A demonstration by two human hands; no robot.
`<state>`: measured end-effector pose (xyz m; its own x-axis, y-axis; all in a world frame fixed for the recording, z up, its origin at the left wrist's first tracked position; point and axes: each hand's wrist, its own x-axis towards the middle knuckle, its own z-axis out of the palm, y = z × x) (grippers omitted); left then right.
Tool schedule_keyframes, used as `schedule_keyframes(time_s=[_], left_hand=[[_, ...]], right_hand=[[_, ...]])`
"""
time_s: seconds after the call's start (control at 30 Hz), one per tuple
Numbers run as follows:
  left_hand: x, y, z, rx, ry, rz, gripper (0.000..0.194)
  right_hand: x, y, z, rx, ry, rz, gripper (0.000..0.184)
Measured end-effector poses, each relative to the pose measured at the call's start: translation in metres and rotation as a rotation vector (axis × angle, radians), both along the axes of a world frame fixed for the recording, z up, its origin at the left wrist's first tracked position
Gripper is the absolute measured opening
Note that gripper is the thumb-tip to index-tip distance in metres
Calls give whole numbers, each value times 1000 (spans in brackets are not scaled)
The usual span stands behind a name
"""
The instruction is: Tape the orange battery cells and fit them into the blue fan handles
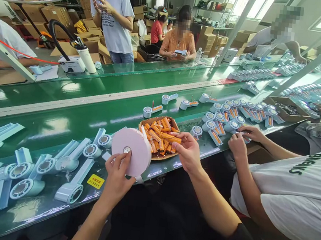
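My left hand (117,178) grips a large pale pink roll of tape (138,148), fingers near its core and thumb at the lower edge. A white strip stands off the roll's upper right side. Between the thumb and fingers of my right hand (189,153) is an orange-wrapped battery (171,138), held just over a cardboard box (160,158). Many similar orange batteries (154,135) lie heaped in that box, right behind the roll. Left of my left hand, light blue fan housings (75,183) with round heads and long open handles lie on the bench.
A yellow card (95,181) lies by the housings. A green conveyor belt (63,119) runs behind, carrying several fan housings (147,112). At right, a co-worker's hands (240,143) work beside housings fitted with orange batteries (215,137). A parts box (286,108) stands farther right.
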<state>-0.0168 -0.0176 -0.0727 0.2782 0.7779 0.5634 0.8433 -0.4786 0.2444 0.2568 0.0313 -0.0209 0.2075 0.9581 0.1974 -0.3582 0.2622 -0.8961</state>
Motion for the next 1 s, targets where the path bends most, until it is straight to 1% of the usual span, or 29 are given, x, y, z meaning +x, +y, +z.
schedule_keyframes(time_s=[0.13,0.27,0.33,0.4,0.5,0.6,0.7,0.77,0.83,0.87,0.9,0.93,1.0], left_hand=[[9,-8,4,3,40,-15,86],[15,-13,11,5,74,-41,83],[17,-15,13,16,82,-56,82],[19,-16,13,20,89,-62,81],[18,-17,13,28,99,-58,75],[10,-15,17,69,144,-50,70],[-2,-7,26,149,222,-67,68],[-8,0,34,209,263,-82,68],[-9,4,39,240,280,-66,69],[-6,4,39,245,277,-40,68],[-2,2,38,243,266,-4,67],[4,-1,34,233,253,34,65],[20,-10,24,196,218,99,59]], right_hand=[[-9,-13,4,48,37,-80,41],[-17,-15,7,60,26,-137,42],[-24,-15,6,58,22,-156,44],[-31,-17,1,41,-2,-140,46],[-37,-22,-9,-9,-64,-51,49],[-28,-23,-11,-75,-111,50,47],[-6,-13,2,-173,-192,231,48],[5,-4,12,-224,-230,368,58],[8,1,18,-243,-223,447,71],[5,1,17,-237,-198,433,73],[-1,0,15,-219,-154,371,73],[-9,-2,10,-189,-92,267,71],[-27,-9,-2,-121,66,-3,67]])
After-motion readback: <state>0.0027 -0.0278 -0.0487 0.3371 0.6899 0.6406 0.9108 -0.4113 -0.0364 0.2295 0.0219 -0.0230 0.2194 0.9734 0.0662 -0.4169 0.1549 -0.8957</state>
